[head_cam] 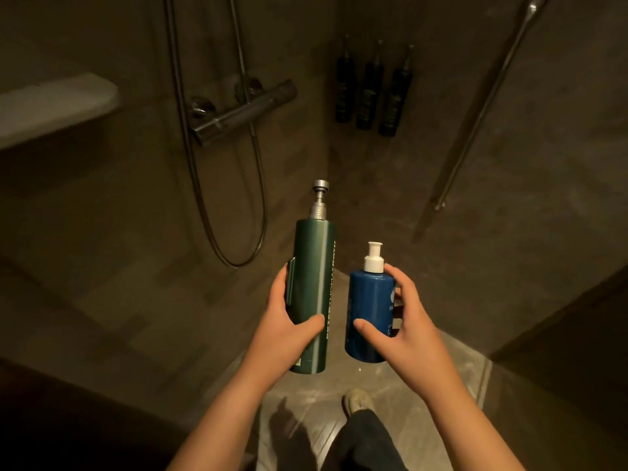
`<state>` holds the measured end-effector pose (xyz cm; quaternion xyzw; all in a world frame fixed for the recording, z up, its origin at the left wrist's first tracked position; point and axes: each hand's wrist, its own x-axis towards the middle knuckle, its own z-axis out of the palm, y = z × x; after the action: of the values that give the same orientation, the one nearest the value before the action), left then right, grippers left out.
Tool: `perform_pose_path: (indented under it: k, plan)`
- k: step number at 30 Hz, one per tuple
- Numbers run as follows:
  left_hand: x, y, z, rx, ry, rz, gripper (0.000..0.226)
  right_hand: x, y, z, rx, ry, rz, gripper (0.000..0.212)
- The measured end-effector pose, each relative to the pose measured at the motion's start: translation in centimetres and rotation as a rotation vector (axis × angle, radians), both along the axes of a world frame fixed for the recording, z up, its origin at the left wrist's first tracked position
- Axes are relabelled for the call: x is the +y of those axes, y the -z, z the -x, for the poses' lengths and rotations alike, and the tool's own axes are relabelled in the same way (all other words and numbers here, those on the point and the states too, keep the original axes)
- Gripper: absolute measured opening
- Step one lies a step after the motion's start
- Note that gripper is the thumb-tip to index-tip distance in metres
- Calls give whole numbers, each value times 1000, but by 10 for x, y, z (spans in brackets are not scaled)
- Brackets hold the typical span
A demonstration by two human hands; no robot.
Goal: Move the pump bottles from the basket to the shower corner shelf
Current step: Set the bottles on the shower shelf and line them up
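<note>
My left hand point(289, 329) grips a tall green pump bottle point(314, 266) with a silver pump head, held upright in front of me. Beside it, my right hand point(404, 321) holds a shorter blue pump bottle point(368, 311) with a white pump. Both bottles hang over the shower floor, a small gap between them. A pale corner shelf point(51, 103) juts from the wall at the upper left, far from both hands. No basket is in view.
A chrome shower mixer bar point(241, 112) with a looping hose point(234, 232) is mounted on the wall ahead. Three dark dispenser bottles point(370, 93) hang on the right wall. A slanted metal grab rail point(482, 107) runs at the right. My shoe point(356, 401) stands on the floor below.
</note>
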<state>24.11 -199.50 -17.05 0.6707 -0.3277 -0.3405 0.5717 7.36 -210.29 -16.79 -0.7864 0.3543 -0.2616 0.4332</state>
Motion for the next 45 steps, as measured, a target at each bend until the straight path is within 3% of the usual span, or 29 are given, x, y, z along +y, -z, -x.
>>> perform_pose_path:
  k: [17,28,45]
  plan:
    - [-160,-39,-40,-106,-504,52,88,-231,-48,-125,-78,-512,64,85]
    - [-108,-77,-62,-257,-838,20,90,-193,-69,-216,-218,-873,-22,87]
    - [-40,-201,-154,-693,-1106,218,91,-121,-192,-336,-527,-1115,67,88]
